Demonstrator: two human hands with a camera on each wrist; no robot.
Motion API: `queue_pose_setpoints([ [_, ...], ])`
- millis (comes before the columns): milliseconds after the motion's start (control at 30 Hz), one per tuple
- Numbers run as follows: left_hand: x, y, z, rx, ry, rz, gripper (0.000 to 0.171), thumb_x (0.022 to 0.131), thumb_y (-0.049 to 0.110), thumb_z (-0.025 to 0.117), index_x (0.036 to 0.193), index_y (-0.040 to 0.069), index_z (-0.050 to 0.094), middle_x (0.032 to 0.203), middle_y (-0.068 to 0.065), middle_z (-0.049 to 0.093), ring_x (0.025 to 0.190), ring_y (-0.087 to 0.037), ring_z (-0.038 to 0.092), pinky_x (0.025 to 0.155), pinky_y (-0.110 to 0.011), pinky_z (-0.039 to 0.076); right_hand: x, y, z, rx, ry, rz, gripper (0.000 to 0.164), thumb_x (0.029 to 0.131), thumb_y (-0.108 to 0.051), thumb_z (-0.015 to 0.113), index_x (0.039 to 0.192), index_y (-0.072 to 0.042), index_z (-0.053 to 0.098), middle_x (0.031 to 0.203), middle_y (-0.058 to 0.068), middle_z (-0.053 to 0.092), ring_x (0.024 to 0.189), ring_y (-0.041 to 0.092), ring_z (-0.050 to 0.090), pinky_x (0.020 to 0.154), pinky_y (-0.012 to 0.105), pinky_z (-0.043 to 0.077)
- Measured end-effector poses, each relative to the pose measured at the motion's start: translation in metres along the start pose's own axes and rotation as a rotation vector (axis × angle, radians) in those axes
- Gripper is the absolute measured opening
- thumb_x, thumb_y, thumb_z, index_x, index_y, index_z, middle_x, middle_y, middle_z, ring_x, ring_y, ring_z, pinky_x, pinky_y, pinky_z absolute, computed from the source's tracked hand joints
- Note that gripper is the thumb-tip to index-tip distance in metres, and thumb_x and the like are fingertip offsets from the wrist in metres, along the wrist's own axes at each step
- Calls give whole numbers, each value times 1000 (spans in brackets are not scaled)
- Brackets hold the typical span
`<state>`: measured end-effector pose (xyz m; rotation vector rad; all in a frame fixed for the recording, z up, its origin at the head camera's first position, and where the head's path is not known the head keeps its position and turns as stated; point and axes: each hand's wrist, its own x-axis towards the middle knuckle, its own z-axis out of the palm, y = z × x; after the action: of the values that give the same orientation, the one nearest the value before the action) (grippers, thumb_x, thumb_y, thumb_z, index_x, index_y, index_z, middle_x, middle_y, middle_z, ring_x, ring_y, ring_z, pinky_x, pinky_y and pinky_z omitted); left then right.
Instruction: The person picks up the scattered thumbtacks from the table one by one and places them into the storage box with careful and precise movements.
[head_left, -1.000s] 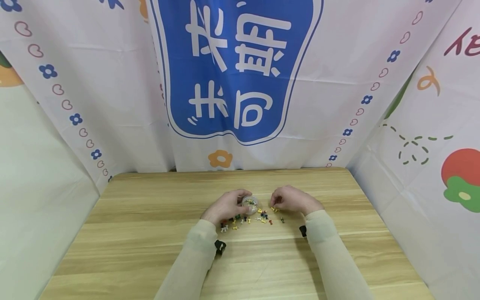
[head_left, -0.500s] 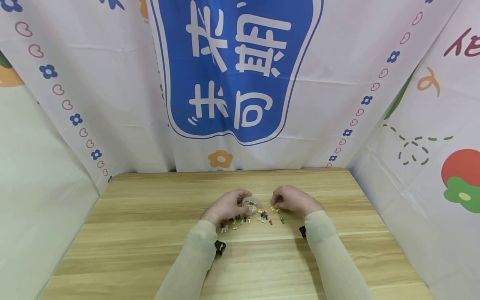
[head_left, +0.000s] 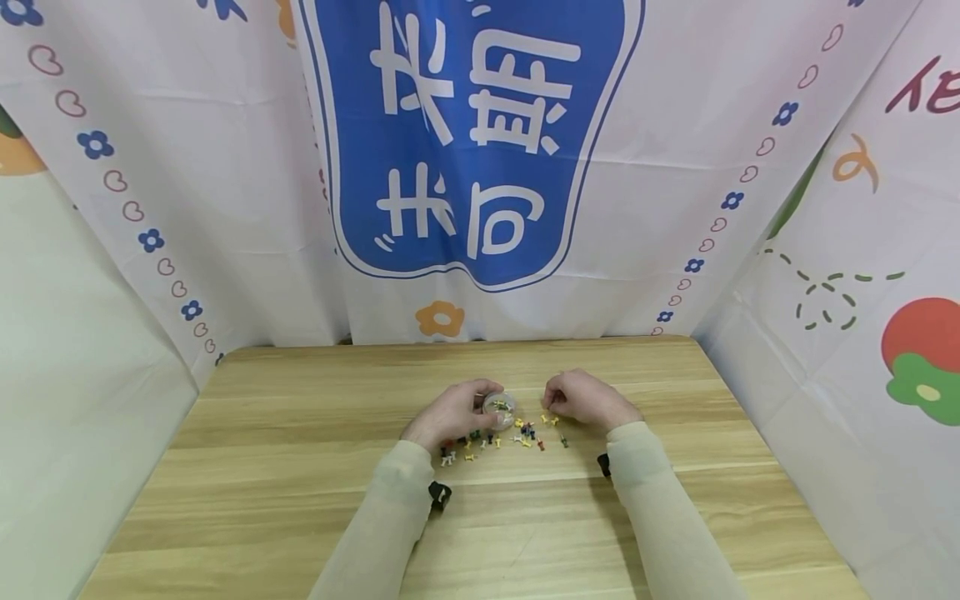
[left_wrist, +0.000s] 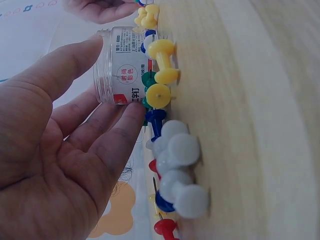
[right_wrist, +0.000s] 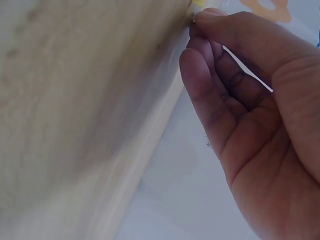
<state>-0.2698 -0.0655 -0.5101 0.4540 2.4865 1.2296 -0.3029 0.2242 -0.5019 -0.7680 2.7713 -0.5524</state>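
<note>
My left hand (head_left: 452, 414) holds a small clear plastic jar (left_wrist: 125, 65) with a printed label, thumb on one side and fingers on the other. The jar stands upright, and several push pins (head_left: 501, 405) lie inside it. Close to the right of the jar, my right hand (head_left: 587, 398) is low over the table. Its thumb and index finger (right_wrist: 207, 25) pinch together on what looks like a push pin, mostly hidden; only a tiny dark tip shows. Two yellow push pins (head_left: 550, 420) lie just beneath these fingers.
Loose push pins in white, yellow, red, blue and green are scattered before the jar, some beside my left wrist, including white ones (left_wrist: 182, 160). A green pin (head_left: 565, 441) lies apart at right. The wooden table (head_left: 300, 500) meets printed cloth (head_left: 247, 167) behind.
The right hand has shifted very slightly to the right, with the yellow pins below it showing a little more. The left hand and the jar stay in place.
</note>
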Motion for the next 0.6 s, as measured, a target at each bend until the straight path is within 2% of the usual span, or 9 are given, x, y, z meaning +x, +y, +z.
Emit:
queue_pose_setpoints([
  [367,0,-1,1,-6,8,-11,55,108,19,87,160,12,69,146,-11,80,132,-26,75,121,-53,62,1,1,2,31,2,19,13,108,-3,77,106,-13,84,105,1,84,91,10,70,93,36,67],
  [600,0,-2,0,-1,8,-6,56,108,19,88,160,12,69,145,-11,80,131,-25,75,121,-53,62,2,-7,-4,50,28,-22,13,104,0,77,105,-11,84,100,-1,82,91,10,70,93,36,68],
])
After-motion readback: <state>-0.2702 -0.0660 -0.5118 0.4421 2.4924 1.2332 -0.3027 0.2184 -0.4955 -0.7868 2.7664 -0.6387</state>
